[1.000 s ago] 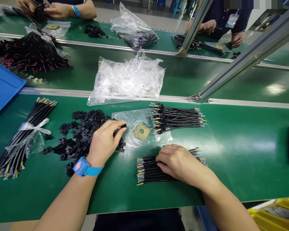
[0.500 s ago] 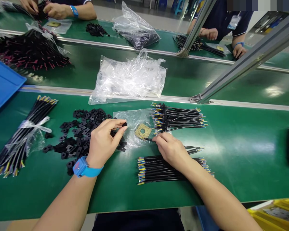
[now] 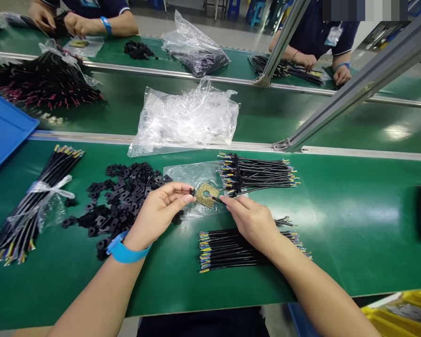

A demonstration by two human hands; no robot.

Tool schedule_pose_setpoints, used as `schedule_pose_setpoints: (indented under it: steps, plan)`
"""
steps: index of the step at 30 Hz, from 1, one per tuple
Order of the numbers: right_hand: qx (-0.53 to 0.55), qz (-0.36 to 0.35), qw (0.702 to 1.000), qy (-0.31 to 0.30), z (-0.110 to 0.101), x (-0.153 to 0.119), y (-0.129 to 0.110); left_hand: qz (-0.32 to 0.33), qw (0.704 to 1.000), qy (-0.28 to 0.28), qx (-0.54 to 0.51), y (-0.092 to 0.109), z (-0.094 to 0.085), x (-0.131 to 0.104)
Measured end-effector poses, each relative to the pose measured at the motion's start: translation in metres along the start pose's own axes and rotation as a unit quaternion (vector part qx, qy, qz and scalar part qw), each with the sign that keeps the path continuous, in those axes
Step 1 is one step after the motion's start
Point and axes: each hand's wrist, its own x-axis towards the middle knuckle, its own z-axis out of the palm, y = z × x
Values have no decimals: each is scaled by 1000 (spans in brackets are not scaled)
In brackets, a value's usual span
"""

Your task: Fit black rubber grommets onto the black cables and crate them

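Observation:
My left hand (image 3: 159, 210), with a blue wristband, pinches a small black part (image 3: 192, 192) at the left edge of a yellowish sponge (image 3: 204, 200) with a hole in it. The sponge lies on a clear plastic bag (image 3: 185, 174). From the right, my right hand (image 3: 250, 217) grips a black cable (image 3: 217, 200), whose tip is over the sponge. Loose black parts (image 3: 126, 192) are heaped left of the bag. Cables with black parts on them (image 3: 259, 172) lie beyond my right hand, and a row of plain cables (image 3: 224, 250) lies below it.
A tied cable bundle (image 3: 35, 201) and a blue tray (image 3: 7, 126) are at the left. Clear plastic bags (image 3: 189, 114) lie across the metal rail. A slanted metal post (image 3: 337, 89) rises at the right. Two people work across the line.
My left hand has moved right with the black part, up to the sponge. The cable tip in my right hand has shifted slightly up across the sponge. The whole view has shifted slightly.

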Motion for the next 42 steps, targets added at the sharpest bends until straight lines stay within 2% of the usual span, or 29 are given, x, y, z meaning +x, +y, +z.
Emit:
schedule_pose_setpoints:
  steps: [4,10,16,19,24,27,29,33,36,42]
  plan:
    - [75,-2,995,70,-8,-1,-6,-36,995,-35,-82,-1,6,-1]
    - [64,-34,989,132,-13,1,-16,-59,987,-54,-142,-5,8,-3]
    - [-6,-63,987,149,-17,1,-20,-42,994,-56,-81,0,8,-7]
    - [-9,-78,984,160,-19,0,-19,-39,996,-67,-46,0,8,-9]
    - [-8,-110,980,165,-22,-3,-20,-59,992,-91,-65,1,12,-11]
    - [-4,-137,976,168,-22,-2,-22,-55,991,-111,-40,2,16,-14]
    - [11,-127,976,175,-21,-1,-23,-26,993,-113,-9,2,18,-16]
    - [76,-71,981,166,-17,2,-26,88,992,-72,61,1,19,-20]
    - [168,-43,977,123,-18,2,-27,164,979,-71,94,2,19,-22]
    - [306,1,952,18,-24,2,-25,261,951,-105,126,5,20,-24]
